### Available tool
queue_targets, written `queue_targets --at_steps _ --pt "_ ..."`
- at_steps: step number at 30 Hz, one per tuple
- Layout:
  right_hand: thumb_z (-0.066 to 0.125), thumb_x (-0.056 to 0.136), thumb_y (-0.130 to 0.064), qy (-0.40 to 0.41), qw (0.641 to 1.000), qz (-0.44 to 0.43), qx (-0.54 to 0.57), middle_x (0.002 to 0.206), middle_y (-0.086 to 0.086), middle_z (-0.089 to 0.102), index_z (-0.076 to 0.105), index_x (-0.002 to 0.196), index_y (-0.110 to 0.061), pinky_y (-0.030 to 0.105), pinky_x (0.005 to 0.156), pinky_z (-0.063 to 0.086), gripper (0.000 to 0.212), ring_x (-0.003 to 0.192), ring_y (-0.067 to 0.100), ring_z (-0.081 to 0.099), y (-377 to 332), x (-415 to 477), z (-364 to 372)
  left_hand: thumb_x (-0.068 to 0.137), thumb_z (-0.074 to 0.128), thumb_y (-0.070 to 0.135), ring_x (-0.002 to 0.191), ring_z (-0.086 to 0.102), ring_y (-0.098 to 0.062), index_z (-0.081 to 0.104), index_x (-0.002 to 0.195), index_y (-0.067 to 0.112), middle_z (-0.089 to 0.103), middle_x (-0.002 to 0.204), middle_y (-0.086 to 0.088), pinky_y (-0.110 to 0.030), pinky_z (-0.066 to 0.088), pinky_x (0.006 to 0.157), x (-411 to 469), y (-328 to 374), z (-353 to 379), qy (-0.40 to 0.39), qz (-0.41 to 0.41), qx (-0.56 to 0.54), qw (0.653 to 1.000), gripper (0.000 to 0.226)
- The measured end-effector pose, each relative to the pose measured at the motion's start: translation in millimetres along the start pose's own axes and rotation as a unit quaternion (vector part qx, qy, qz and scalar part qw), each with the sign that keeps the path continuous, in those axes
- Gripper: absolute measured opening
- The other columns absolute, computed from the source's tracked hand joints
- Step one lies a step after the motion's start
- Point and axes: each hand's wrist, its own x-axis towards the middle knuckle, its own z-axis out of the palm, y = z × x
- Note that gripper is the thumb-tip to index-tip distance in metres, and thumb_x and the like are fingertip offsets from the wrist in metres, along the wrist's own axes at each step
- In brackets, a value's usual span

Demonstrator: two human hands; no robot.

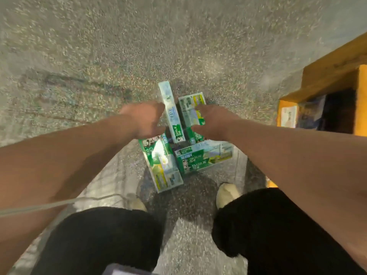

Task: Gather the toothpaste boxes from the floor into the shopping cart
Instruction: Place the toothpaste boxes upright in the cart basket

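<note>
Head view, looking down, frame blurred by motion. Four green-and-white toothpaste boxes marked DARLIE lie close together on the speckled grey floor (119,46), between the person's feet and outstretched arms. The narrow toothpaste box (169,108) lies lengthwise, pointing away from the person. The far right toothpaste box (190,108) sits just beside it on the right, roughly parallel. The near left toothpaste box (161,165) lies angled, with its far end under the left hand. The near right toothpaste box (204,157) lies crosswise and touches the near left one at a corner. Left hand (144,120): fingers and thumb spread apart and fairly straight, tips at the left edge of the narrow box, not closed round it. Right hand (215,122): fingers laid over the top of the far right box, thumb lower on the same box. Cannot tell through the blur whether it pinches the box or only rests on it. All four boxes are on the floor. Also seen: black trousers (99,241), a pale shoe (227,193) on the right and another (138,204) on the left. A grey cable (49,205) crosses under the left forearm. A yellow wooden frame (327,72) at the right edge holds a labelled carton (288,116).
</note>
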Motion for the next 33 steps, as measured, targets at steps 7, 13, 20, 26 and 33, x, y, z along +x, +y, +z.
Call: queue_targets --at_steps 7,13,20,26,33 --pt "0.058 0.096 -0.054 0.04 0.999 -0.024 -0.003 0.163 0.003 0.033 0.022 0.16 -0.025 0.045 0.117 0.035 0.079 0.143 0.029 0.039 42 128 75 0.083 0.076 0.023 0.117 0.055 -0.027 0.039 0.146 0.024 0.048 0.135 -0.003 -0.039 0.058 0.074 117 9 103 0.056 0.022 0.038 0.997 0.074" --pt "0.066 0.089 -0.039 0.002 0.999 -0.031 0.016 0.137 0.0 0.054 0.047 0.142 -0.026 0.045 0.103 0.049 0.058 0.116 0.024 0.055 47 163 100 0.086 0.072 0.02 0.151 0.007 -0.041 0.031 0.154 0.039 0.012 0.168 0.001 -0.063 0.011 0.123 162 10 134 0.061 0.053 0.181 0.98 0.081" --pt "0.087 0.068 -0.026 -0.207 0.97 -0.034 -0.12 0.131 0.006 0.055 0.044 0.14 -0.015 0.049 0.097 0.052 0.084 0.111 0.029 0.058 53 155 139 0.09 0.071 0.024 0.154 0.012 -0.036 0.051 0.145 0.031 0.043 0.155 -0.001 -0.068 -0.001 0.121 178 28 133 0.063 0.032 0.194 0.978 0.06" --pt "0.085 0.073 -0.017 -0.224 0.94 -0.041 -0.253 0.121 0.005 0.065 0.062 0.128 -0.013 0.043 0.086 0.057 0.06 0.101 0.026 0.065 50 170 152 0.085 0.077 0.035 0.146 0.033 -0.028 0.056 0.138 0.031 0.053 0.142 0.002 -0.069 0.002 0.12 187 21 133 0.046 0.054 0.181 0.981 0.058" --pt "0.087 0.066 -0.026 -0.175 0.964 -0.062 -0.191 0.112 0.001 0.068 0.068 0.12 -0.019 0.042 0.088 0.058 0.057 0.101 0.024 0.065 61 161 152 0.078 0.082 0.05 0.133 0.047 -0.026 0.058 0.131 0.027 0.06 0.125 0.005 -0.064 0.005 0.122 169 21 129 0.027 0.027 0.157 0.987 0.063"
